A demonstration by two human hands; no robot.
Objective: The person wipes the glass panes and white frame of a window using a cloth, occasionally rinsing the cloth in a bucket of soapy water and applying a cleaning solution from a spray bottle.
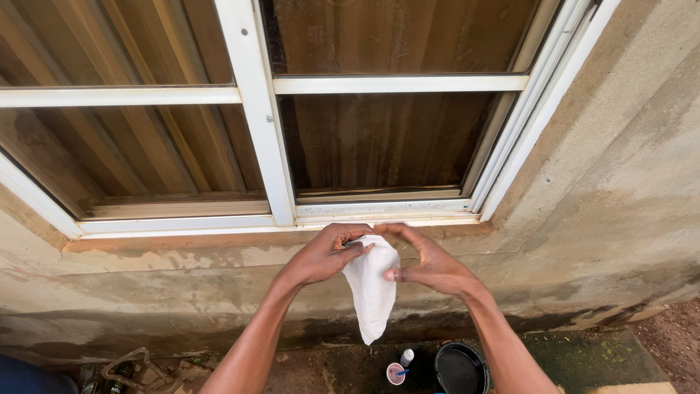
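Observation:
A white cloth (372,292) hangs between both hands, just below the window sill. My left hand (323,255) grips its upper edge from the left, fingers curled over the top. Pressed against the cloth's right side is my right hand (430,264), thumb on the fabric and fingers reaching over its top. Both hands are held in front of the lower frame of a white-framed window (262,146) with brown-tinted glass. The cloth's lower end droops free.
A rough concrete wall (620,182) surrounds the window, stained below the sill. On the ground below stand a black bucket (461,368), a small bottle (406,357) and a small round cup (395,374). A sandal (135,371) lies at lower left.

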